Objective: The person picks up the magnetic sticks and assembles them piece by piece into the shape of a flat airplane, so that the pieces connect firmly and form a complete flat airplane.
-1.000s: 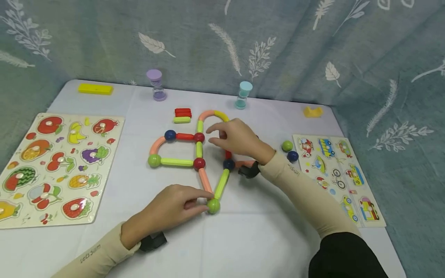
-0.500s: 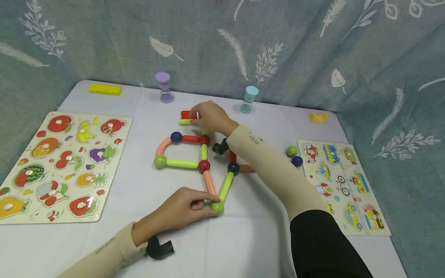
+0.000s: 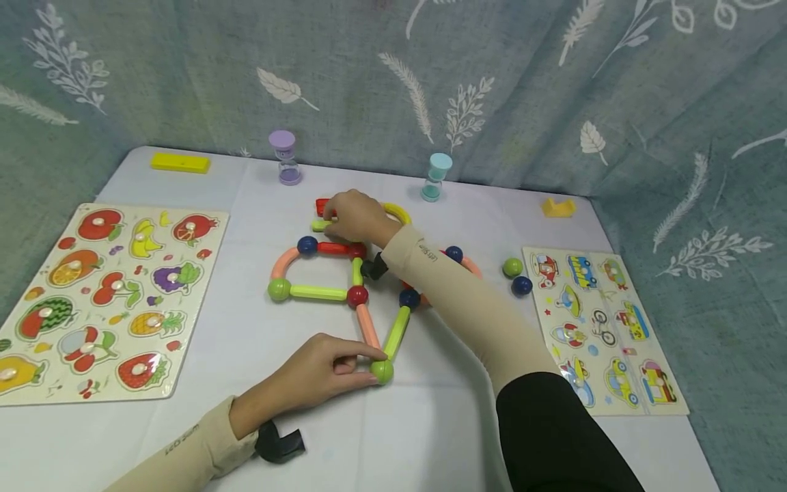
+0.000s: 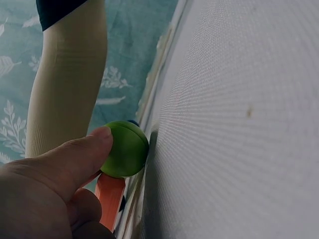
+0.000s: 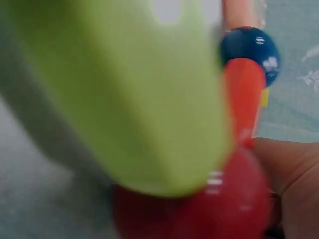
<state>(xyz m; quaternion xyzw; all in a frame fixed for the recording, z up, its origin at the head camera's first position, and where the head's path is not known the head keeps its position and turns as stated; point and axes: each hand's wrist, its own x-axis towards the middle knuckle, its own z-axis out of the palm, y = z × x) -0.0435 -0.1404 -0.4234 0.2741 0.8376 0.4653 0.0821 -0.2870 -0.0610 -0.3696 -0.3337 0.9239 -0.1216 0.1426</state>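
Note:
Magnetic rods and balls lie joined in a flat figure on the white table. At its near tip, my left hand [image 3: 322, 369] pinches a green ball [image 3: 382, 372] between thumb and forefinger; the left wrist view shows the thumb against that green ball [image 4: 125, 149]. Behind the figure's red ball [image 3: 357, 251], my right hand [image 3: 356, 217] has its fingertips down on a loose light-green rod [image 3: 320, 225], holding it beside the loose red rods [image 3: 322, 206]. The fingers cover part of these rods. Close up in the right wrist view are a blurred light-green rod [image 5: 149, 109] and a red ball [image 5: 199, 209].
A fruit puzzle board [image 3: 117, 301] lies left and a vehicle puzzle board [image 3: 605, 335] right. Beside the latter sit a loose green ball [image 3: 512, 267] and blue ball [image 3: 522, 286]. Purple [image 3: 285, 158] and teal [image 3: 436, 176] sand timers stand at the back. The right forearm covers part of the figure.
My right hand has moved left and back from the figure's right side to the loose rods. The light-green rod has shifted slightly away from the red ones. My left hand stays at the green ball.

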